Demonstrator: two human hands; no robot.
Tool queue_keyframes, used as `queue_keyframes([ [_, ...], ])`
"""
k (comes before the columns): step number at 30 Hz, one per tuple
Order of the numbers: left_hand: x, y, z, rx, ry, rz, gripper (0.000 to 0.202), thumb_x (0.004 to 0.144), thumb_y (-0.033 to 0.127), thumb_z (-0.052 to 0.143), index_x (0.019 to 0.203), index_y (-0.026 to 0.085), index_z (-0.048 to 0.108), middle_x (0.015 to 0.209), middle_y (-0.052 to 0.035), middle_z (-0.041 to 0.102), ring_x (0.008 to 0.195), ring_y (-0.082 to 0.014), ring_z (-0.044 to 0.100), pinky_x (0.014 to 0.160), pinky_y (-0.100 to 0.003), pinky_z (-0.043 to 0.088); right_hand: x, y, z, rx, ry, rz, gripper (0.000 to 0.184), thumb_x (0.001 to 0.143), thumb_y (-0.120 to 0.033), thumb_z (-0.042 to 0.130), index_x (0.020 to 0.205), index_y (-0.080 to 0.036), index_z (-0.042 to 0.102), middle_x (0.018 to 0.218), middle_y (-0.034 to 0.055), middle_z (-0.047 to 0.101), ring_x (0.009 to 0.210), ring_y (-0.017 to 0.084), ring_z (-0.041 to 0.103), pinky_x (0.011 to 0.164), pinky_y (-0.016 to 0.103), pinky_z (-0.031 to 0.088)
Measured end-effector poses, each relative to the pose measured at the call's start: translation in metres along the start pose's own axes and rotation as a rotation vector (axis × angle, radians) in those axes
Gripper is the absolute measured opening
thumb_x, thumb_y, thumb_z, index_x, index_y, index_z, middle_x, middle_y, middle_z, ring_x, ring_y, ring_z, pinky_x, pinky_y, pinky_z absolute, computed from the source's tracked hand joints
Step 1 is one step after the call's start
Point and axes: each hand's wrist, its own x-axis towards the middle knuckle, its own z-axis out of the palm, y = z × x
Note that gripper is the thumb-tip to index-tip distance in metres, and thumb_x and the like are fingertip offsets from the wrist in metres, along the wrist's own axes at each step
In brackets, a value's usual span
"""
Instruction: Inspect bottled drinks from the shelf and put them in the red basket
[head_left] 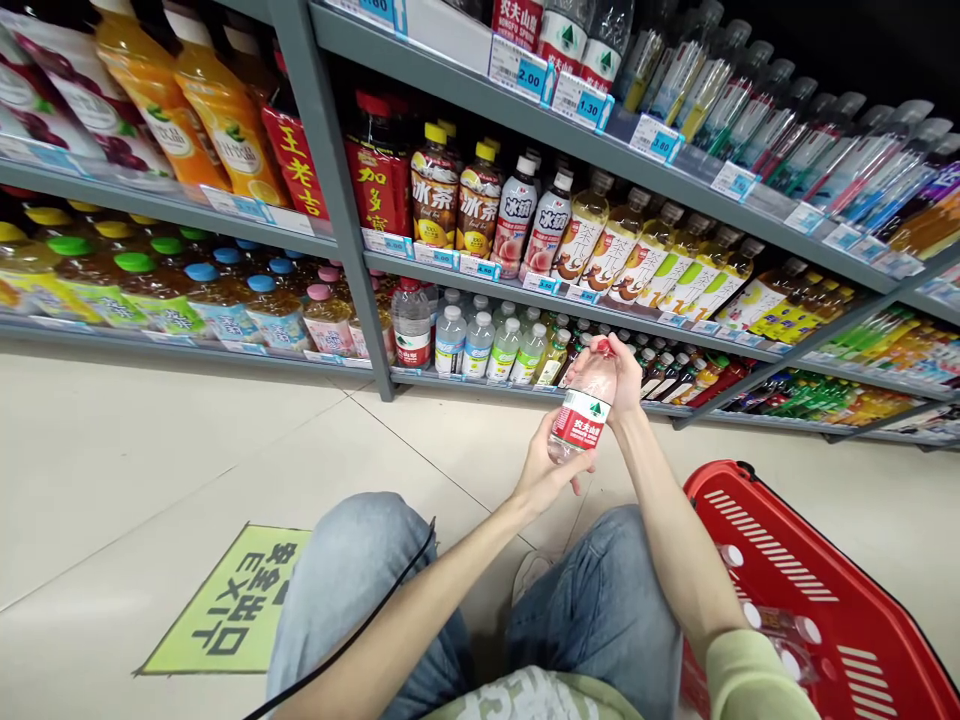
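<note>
A clear water bottle (583, 412) with a red cap and a red-and-white label is held up in front of the lowest shelf, tilted with its cap away from me. My left hand (551, 455) wraps round its lower end. My right hand (624, 375) grips it near the cap, fingers closed about the neck. Just beyond my hands, on the bottom shelf, stand small bottles with white caps (478, 342) and a large red-capped water bottle (411, 325).
A red shopping basket (795, 545) with several bottles inside stands on the floor at my right. Grey shelving (330, 180) full of drinks runs across in front. A green exit sign (217, 610) is on the floor at left. My bent knees (367, 560) are close below my arms.
</note>
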Motion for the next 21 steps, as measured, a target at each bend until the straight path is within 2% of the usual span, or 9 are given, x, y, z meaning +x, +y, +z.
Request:
queue_keyframes([
  [4,-0.0005,-0.0005,-0.0013,-0.144,-0.081,-0.084,0.055,0.07,0.032,0.078,0.114,0.019,0.048,0.098,-0.0068,0.069,0.057,-0.0143,0.063,0.037,-0.022,0.045,-0.0022,-0.0028,-0.0033,0.02,-0.009,-0.002,0.04,0.079,-0.062,0.062,0.072,-0.024,0.05,0.057,-0.0018,0.056,0.057,0.019,0.061,0.061,0.035,0.056],
  [7,-0.0015,-0.0036,-0.002,-0.225,-0.113,-0.143,0.05,0.071,0.029,0.075,0.114,0.018,0.051,0.105,-0.0092,0.069,0.057,-0.0135,0.062,0.037,-0.021,0.044,-0.0015,-0.0028,-0.0062,-0.001,-0.011,0.003,0.045,0.08,-0.067,0.057,0.068,-0.025,0.048,0.05,-0.0032,0.05,0.051,0.018,0.055,0.058,0.036,0.056],
  [14,-0.0025,-0.0055,0.0002,-0.261,-0.08,-0.159,0.053,0.065,0.022,0.073,0.113,0.017,0.052,0.1,-0.0088,0.071,0.057,-0.0138,0.061,0.038,-0.021,0.042,-0.001,-0.0054,-0.0038,-0.064,-0.013,0.02,0.055,0.082,-0.074,0.052,0.062,-0.024,0.046,0.043,-0.0042,0.046,0.043,0.015,0.048,0.053,0.031,0.052],
  [18,-0.0018,-0.0056,0.0009,-0.265,-0.072,-0.174,0.051,0.066,0.025,0.073,0.112,0.016,0.052,0.103,-0.0101,0.07,0.057,-0.0145,0.062,0.039,-0.022,0.042,0.0018,-0.0021,-0.0055,-0.035,0.013,0.045,0.053,0.081,-0.073,0.053,0.064,-0.024,0.048,0.046,-0.0035,0.051,0.046,0.015,0.053,0.055,0.03,0.052],
  [21,0.0002,-0.0063,0.0018,-0.233,0.002,-0.16,0.055,0.067,0.03,0.074,0.114,0.018,0.049,0.099,-0.0079,0.069,0.063,-0.0174,0.066,0.043,-0.023,0.044,0.0057,0.0017,-0.0095,0.009,0.055,0.056,0.049,0.08,-0.069,0.056,0.063,-0.023,0.049,0.048,-0.0034,0.053,0.047,0.015,0.054,0.056,0.03,0.052],
])
